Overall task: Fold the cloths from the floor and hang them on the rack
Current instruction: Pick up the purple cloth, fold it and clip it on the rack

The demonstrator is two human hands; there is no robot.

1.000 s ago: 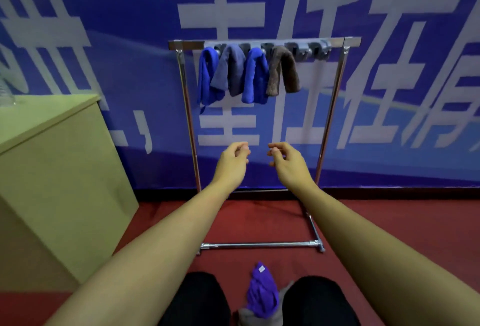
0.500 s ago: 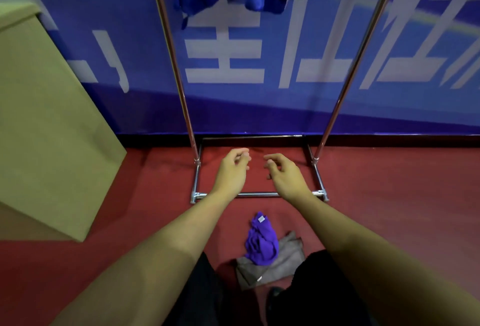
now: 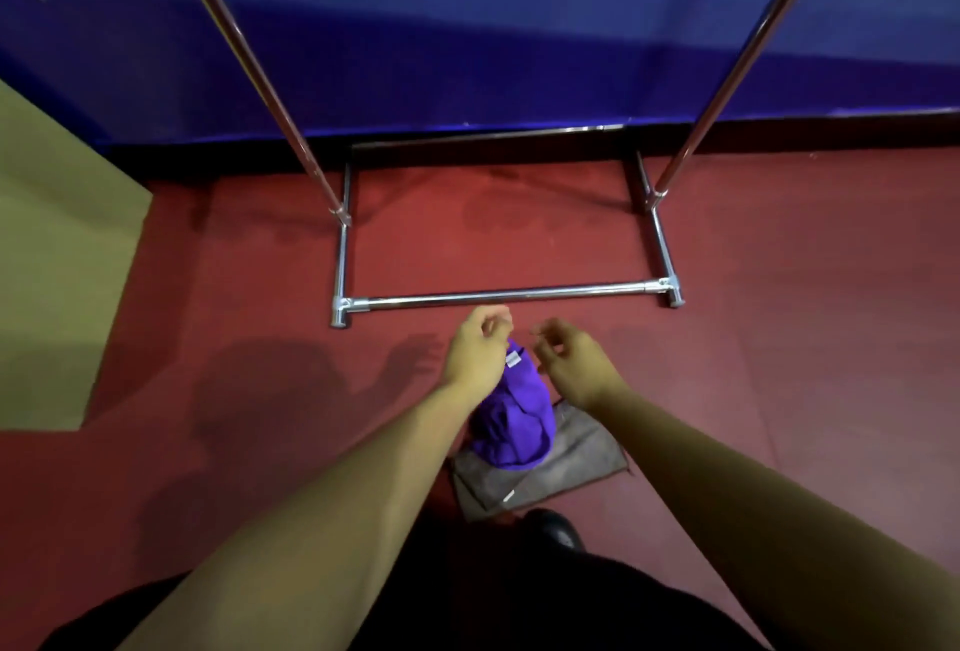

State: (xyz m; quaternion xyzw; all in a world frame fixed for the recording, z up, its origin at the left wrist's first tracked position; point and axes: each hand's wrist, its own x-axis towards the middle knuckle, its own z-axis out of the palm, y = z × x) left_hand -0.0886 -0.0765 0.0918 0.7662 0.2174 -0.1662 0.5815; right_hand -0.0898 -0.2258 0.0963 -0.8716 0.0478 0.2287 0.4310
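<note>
Red floor [image 3: 779, 338] throughout, blue banner wall [image 3: 467, 53] at 12 o'clock. Nearest, at 6 o'clock: dark-clothed legs and a black shoe toe [image 3: 558, 528]. Just beyond, slightly toward 12: grey cloth [image 3: 576, 463] flat on floor, purple cloth [image 3: 514, 422] bunched on top of it, white tag facing up. Left hand [image 3: 480, 351] over purple cloth's far end, fingers loosely curled, holding nothing; contact with cloth — cannot tell. Right hand [image 3: 569, 362] at 1 o'clock of cloth, fingers loosely curled, holding nothing. Further toward 12: chrome rack [image 3: 498, 294] base bar close beyond the fingertips, two uprights rising out of view at 11 and 1. Tan cabinet [image 3: 57, 261] at 9 o'clock.
</note>
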